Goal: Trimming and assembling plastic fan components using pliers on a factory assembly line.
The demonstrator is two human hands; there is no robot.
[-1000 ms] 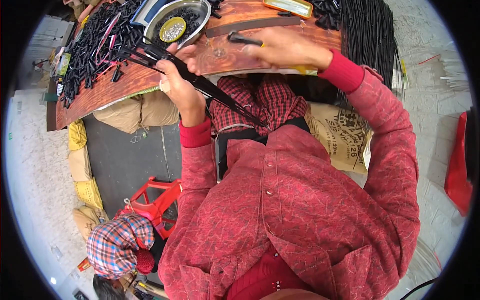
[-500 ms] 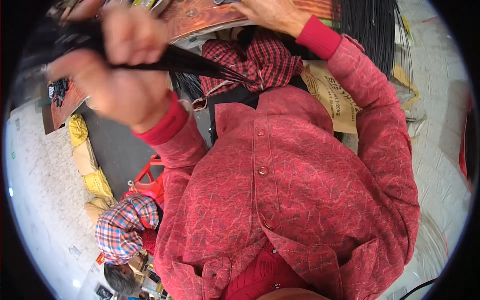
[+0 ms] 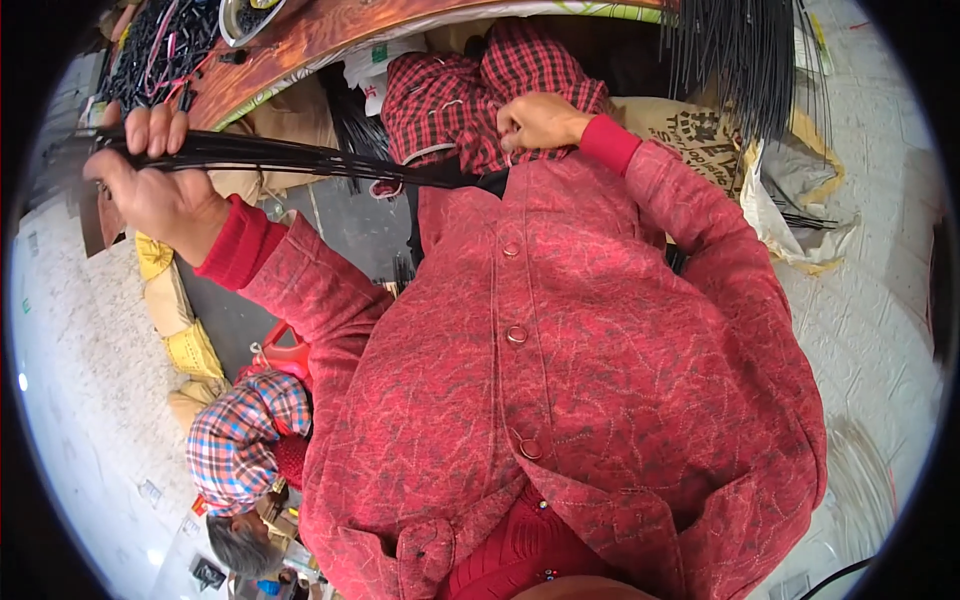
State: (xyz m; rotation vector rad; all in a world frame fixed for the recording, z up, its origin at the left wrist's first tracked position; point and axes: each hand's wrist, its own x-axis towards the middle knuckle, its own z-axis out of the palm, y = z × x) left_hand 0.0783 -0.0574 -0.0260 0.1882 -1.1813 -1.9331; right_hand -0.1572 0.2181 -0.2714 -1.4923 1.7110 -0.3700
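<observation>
My left hand (image 3: pixel 165 190) is closed round a bundle of thin black strands (image 3: pixel 290 157), which look like cable or wire. The bundle runs sideways from the hand toward my lap, its right end loose over dark cloth; its left end is blurred. My right hand (image 3: pixel 543 122) is curled closed against the red and black checked cloth (image 3: pixel 435 105) over my knees. Whatever its fingers may hold is hidden.
Ahead is a wooden table (image 3: pixel 330 35) with many short black pieces (image 3: pixel 165 50) and a metal bowl (image 3: pixel 240 22). More black strands (image 3: pixel 735 70) hang over its right edge, above a printed paper sack (image 3: pixel 690 135). Another person (image 3: pixel 245 440) sits at lower left near a red stool (image 3: pixel 288 352).
My left hand has moved left and slightly down with the strands. My right hand has left the table edge, come down to my knees and closed.
</observation>
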